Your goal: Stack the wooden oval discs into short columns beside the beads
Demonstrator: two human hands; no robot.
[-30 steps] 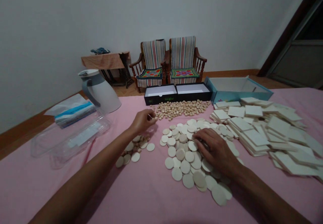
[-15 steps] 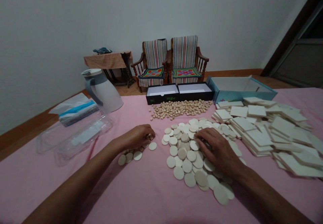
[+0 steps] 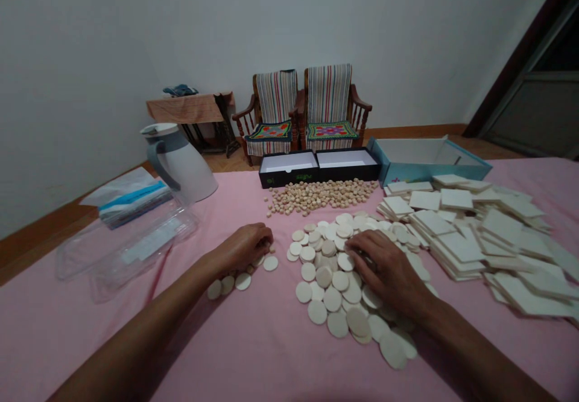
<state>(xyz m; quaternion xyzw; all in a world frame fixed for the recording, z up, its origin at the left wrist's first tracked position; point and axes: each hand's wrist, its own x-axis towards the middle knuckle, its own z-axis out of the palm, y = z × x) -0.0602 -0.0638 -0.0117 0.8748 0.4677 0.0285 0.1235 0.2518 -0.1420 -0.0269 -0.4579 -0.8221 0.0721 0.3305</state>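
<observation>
Two bare hands are at work over the pink cloth (image 3: 253, 347). From where I stand, the left hand (image 3: 244, 246) is curled low over a small cluster of discs (image 3: 243, 281), one bead (image 3: 272, 248) just beside its fingertips; I can't tell whether it pinches anything. Its knuckles point away from the person and to the right. The right hand (image 3: 384, 266) rests on the big pile of discs (image 3: 332, 299), fingers bent; whether they grip one I can't tell. The discs are round and lie mostly flat, faces up, while their pile stretches lengthwise toward the person, slanting right. Beyond it, the heap of beads (image 3: 325, 195) runs left to right, alongside the black box (image 3: 289, 178). Square tiles (image 3: 456, 247) lie stacked right of the discs.
</observation>
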